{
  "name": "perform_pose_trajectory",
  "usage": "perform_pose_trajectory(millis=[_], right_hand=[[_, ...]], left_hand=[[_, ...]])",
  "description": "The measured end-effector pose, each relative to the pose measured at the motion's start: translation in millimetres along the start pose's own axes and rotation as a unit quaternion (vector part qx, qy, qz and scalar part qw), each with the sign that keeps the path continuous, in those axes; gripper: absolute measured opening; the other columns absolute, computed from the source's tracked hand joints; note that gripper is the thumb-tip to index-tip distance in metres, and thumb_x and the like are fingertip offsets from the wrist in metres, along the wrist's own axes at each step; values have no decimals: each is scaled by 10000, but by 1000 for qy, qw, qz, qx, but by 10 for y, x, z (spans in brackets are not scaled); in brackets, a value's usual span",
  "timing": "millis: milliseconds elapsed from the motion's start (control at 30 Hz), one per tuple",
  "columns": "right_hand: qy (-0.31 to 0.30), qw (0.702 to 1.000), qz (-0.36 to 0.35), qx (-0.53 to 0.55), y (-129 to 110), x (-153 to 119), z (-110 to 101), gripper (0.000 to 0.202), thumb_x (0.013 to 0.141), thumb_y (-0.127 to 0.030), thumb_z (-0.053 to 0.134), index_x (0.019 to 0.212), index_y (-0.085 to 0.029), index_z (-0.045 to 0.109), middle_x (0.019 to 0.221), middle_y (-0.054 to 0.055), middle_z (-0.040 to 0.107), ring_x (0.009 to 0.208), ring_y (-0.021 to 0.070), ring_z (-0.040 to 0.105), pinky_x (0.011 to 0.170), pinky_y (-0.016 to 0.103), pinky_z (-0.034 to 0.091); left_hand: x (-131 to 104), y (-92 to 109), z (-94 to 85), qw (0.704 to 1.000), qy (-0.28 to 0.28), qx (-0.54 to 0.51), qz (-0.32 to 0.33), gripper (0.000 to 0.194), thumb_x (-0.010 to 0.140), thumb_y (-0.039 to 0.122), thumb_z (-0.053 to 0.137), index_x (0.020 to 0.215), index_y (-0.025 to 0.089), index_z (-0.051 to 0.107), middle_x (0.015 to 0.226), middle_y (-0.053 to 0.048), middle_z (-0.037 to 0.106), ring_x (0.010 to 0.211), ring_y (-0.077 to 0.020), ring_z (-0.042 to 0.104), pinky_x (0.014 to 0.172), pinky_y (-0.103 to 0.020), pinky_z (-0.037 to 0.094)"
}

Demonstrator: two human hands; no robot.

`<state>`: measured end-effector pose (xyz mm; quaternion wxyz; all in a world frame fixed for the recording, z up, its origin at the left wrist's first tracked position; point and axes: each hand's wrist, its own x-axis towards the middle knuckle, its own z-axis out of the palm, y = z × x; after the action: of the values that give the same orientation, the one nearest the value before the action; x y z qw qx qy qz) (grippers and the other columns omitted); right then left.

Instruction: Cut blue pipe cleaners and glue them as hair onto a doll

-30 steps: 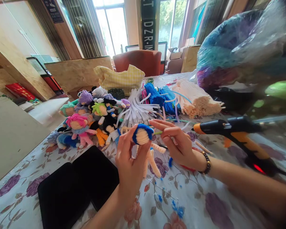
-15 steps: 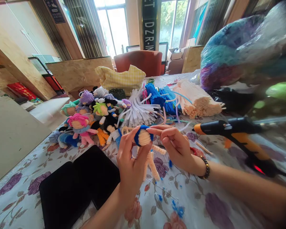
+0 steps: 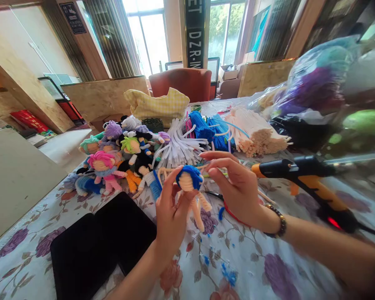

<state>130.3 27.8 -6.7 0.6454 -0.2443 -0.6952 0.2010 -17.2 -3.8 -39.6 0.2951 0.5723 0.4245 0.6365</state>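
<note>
My left hand [image 3: 172,210] grips a small pipe-cleaner doll [image 3: 186,182] by its head, thumb and fingers on either side. The doll has blue hair and a peach face, and its peach limbs hang below. To the right of the head, my right hand [image 3: 236,189] is apart from the doll, fingers stretched out, with nothing visible in them. Beneath that hand lie scissors [image 3: 217,195] with red handles, partly hidden by it. Blue fluff scraps [image 3: 229,273] are scattered on the flowered tablecloth [image 3: 178,273].
A black and orange glue gun [image 3: 309,177] lies at right. Finished dolls [image 3: 108,166] are heaped at left behind a black folded case [image 3: 103,246]. White [image 3: 183,143], blue and peach pipe-cleaner bundles [image 3: 258,131] lie behind my hands. Plastic bags [image 3: 321,79] stand at back right.
My right hand has come away from the doll's head, moving slightly right with its fingers opening out. The doll's head has turned, showing more blue hair on its right side.
</note>
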Motion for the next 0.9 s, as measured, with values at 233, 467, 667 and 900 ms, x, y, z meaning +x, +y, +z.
perform_pose_trajectory(millis=[233, 467, 667, 900], right_hand=[[-19, 999, 42, 12, -81, 116, -35, 118, 806, -137, 724, 802, -248, 765, 1038, 51, 715, 985, 201, 671, 869, 373, 563], [-17, 999, 4, -37, -39, 80, -38, 135, 756, -138, 782, 796, -266, 779, 1078, 50, 731, 976, 234, 665, 886, 451, 531], [-36, 998, 41, -38, -129, 140, -45, 77, 796, -133, 732, 740, -185, 724, 987, 73, 698, 930, 188, 658, 869, 357, 523], [-13, 989, 140, 40, -145, 232, -89, 121, 843, -196, 666, 724, -199, 690, 945, 31, 657, 801, 139, 621, 690, 289, 528]], left_hand=[[-2, -23, -13, 1000, -13, 12, 13, 456, 830, 235, 671, 1255, 364, 566, 1132, -21, 666, 970, -176, 656, 711, -251, 571], [-8, -31, -26, 999, 14, 30, 29, 468, 791, 237, 715, 1235, 329, 598, 1183, -52, 667, 1013, -219, 666, 778, -316, 596], [-35, -33, -23, 998, 11, 25, 50, 453, 794, 199, 709, 1209, 352, 611, 1233, -13, 651, 1154, -220, 619, 831, -288, 595], [-14, -43, -22, 998, -6, 15, 59, 458, 820, 175, 681, 1212, 397, 598, 1209, 25, 647, 1075, -140, 632, 836, -228, 584]])
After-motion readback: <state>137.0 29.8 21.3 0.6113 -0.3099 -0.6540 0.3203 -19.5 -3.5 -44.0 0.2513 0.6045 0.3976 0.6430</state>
